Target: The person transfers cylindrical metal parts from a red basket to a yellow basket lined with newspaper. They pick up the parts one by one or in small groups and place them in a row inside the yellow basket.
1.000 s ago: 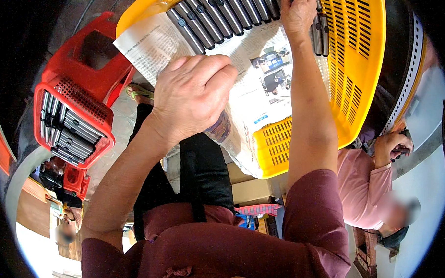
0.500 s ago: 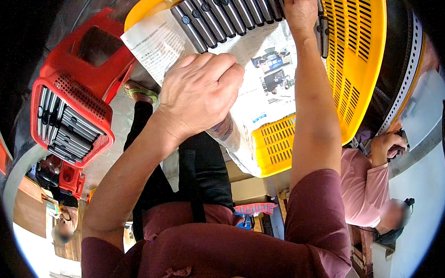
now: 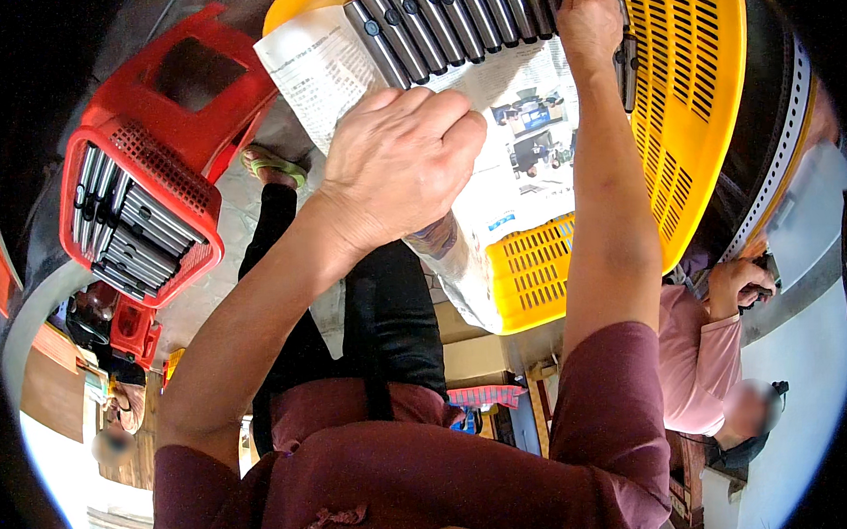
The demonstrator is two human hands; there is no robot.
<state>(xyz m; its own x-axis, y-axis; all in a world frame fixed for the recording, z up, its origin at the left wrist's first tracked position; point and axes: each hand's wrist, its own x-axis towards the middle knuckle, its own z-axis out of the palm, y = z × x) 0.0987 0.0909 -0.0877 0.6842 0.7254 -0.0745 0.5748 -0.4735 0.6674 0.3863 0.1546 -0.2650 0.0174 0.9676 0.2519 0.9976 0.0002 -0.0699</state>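
Plainly, the rods (image 3: 462, 27) lie in the far part of the yellow basket (image 3: 733, 104), side by side in a row that runs from left to right on the newspaper (image 3: 533, 191). Each has its long axis running roughly from far to near, with the near end leaning to the right. The slant is strongest at the left of the row and eases towards the right, where a few rods by the basket's slotted wall point almost straight from far to near. Several of the rods at the left carry a dark round spot on their upper side.

The right hand (image 3: 590, 21) is over the right part of the row, its back up and its fingers bent down towards the far side. Its fingertips are hidden, so I cannot tell whether they grasp a rod. The left hand (image 3: 406, 162) is clenched, knuckles up, above the left side of the newspaper and apart from the rods; whether anything is inside the fist cannot be told.

To the left, a red basket (image 3: 219, 244) stands just beside a red stool (image 3: 138, 102). It holds more rods in two directions: those at its left run nearly from far to near, the others slant from far left to near right. On the right, a co-worker (image 3: 693, 358) in pink sits well apart.
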